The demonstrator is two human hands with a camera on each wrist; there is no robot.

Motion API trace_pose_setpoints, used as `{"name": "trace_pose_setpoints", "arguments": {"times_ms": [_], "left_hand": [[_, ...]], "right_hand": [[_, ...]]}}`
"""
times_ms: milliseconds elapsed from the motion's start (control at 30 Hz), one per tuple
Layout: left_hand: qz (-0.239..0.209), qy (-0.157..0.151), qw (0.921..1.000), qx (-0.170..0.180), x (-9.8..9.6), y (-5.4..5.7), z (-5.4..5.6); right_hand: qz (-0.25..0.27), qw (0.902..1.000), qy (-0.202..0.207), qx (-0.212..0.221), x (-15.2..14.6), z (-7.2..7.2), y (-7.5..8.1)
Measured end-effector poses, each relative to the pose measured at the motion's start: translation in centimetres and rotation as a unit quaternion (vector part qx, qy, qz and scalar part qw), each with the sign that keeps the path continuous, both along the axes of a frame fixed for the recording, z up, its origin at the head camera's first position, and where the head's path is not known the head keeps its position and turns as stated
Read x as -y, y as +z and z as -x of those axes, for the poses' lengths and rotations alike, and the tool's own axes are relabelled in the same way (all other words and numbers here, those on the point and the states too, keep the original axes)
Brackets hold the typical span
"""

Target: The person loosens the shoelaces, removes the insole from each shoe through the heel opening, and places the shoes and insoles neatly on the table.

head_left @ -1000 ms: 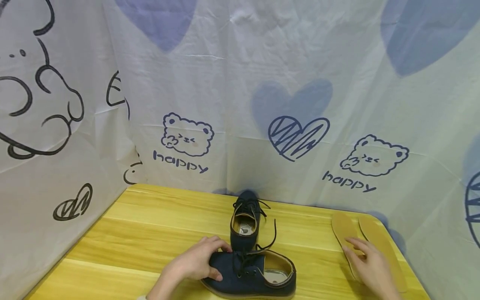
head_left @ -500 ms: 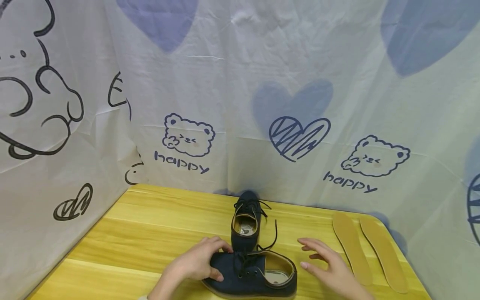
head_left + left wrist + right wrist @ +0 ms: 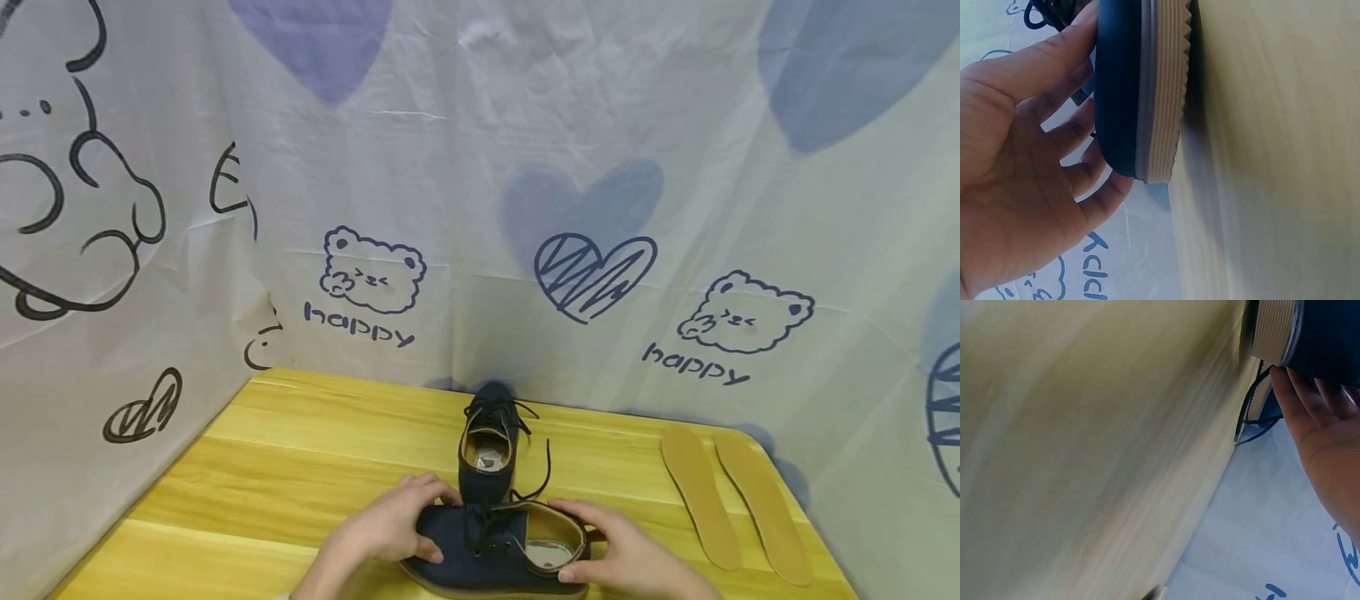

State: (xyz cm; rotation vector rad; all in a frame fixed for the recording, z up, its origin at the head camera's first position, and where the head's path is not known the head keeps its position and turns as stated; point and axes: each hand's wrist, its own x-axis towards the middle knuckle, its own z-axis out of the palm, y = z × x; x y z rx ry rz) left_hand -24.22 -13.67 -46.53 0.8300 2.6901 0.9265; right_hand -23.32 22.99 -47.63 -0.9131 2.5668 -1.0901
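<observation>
A navy lace-up shoe (image 3: pixel 480 554) lies sideways at the near edge, toe left, its pale inside showing through the opening. My left hand (image 3: pixel 393 521) grips the toe, thumb on the near side and fingers over the far side; the left wrist view shows the fingers curving around the toe above the ridged tan sole (image 3: pixel 1166 94). At the heel, my right hand (image 3: pixel 618 554) holds the shoe with its thumb at the near side of the opening and fingers behind. Just beyond stands a matching second shoe (image 3: pixel 486 483), toe pointing away, laces tied.
Two tan insoles (image 3: pixel 701 500) lie side by side on the right of the yellow wood-grain table (image 3: pixel 315 450). A loose black lace (image 3: pixel 546 475) arches up between the shoes. White printed cloth (image 3: pixel 480 208) hangs behind the table and along its left side.
My right hand has left the insoles and moved left to the near shoe's heel, where it now holds on. The left hand stays at the toe, and both shoes keep their places.
</observation>
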Motion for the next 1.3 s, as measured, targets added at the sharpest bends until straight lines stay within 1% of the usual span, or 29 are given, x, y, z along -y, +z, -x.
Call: {"name": "trace_pose_setpoints", "arguments": {"times_ms": [133, 233, 300, 400, 467, 533, 600, 633, 700, 800, 933, 1000, 1100, 1167, 1233, 1300], "left_hand": [[0.006, 0.000, 0.9999, -0.013, 0.2, 0.0, -0.1], [0.020, -0.008, 0.9994, -0.027, 0.3, 0.1, -0.4], [0.030, -0.014, 0.9989, -0.034, 0.5, 0.3, -0.7], [0.035, -0.018, 0.9975, -0.059, 0.9, 0.4, -1.3], [0.025, -0.011, 0.9964, -0.080, 1.2, 0.3, -1.8], [0.013, 0.002, 0.9951, -0.098, 1.4, 0.1, -2.3], [0.001, 0.013, 0.9938, -0.110, 1.6, 0.0, -2.9], [-0.002, 0.017, 0.9937, -0.110, 1.7, -0.1, -3.2], [-0.006, 0.023, 0.9944, -0.103, 1.9, -0.1, -3.8], [-0.015, 0.024, 0.9955, -0.091, 2.1, -0.2, -4.6], [-0.029, 0.007, 0.9958, -0.086, 2.7, -0.3, -5.6], [-0.035, -0.002, 0.9963, -0.078, 3.0, -0.4, -6.1], [-0.042, -0.003, 0.9980, -0.047, 3.3, -0.6, -6.7], [-0.049, 0.004, 0.9987, -0.013, 3.5, -0.7, -7.1], [-0.057, 0.011, 0.9982, 0.016, 3.5, -0.8, -7.3], [-0.064, 0.019, 0.9972, 0.034, 3.5, -0.9, -7.5]], "right_hand": [[-0.002, 1.0000, 0.000, 0.007, 0.4, -0.2, 0.3], [0.009, 0.9999, 0.006, 0.006, 0.7, -0.1, 0.2], [0.012, 0.9999, 0.003, 0.009, 0.9, -0.2, 0.1], [0.004, 1.0000, -0.005, 0.007, 1.4, -0.4, 0.1], [-0.005, 0.9998, -0.011, 0.012, 1.9, -0.7, 0.3], [-0.011, 0.9997, -0.012, 0.015, 2.4, -0.9, 0.5], [-0.017, 0.9996, -0.012, 0.020, 3.0, -1.1, 0.6], [-0.018, 0.9995, -0.012, 0.022, 3.2, -1.3, 0.7], [-0.022, 0.9995, -0.012, 0.021, 3.8, -1.5, 0.8], [-0.028, 0.9993, -0.013, 0.021, 4.8, -2.0, 0.9], [-0.038, 0.9984, -0.021, 0.036, 6.3, -2.5, 1.2], [-0.039, 0.9975, -0.026, 0.052, 7.0, -2.7, 1.4], [-0.034, 0.9974, -0.025, 0.058, 8.0, -3.0, 1.4], [-0.033, 0.9969, -0.028, 0.066, 8.6, -3.1, 1.5], [-0.038, 0.9967, -0.031, 0.065, 9.2, -3.2, 1.4], [-0.045, 0.9960, -0.037, 0.067, 9.8, -3.3, 1.4]]}}
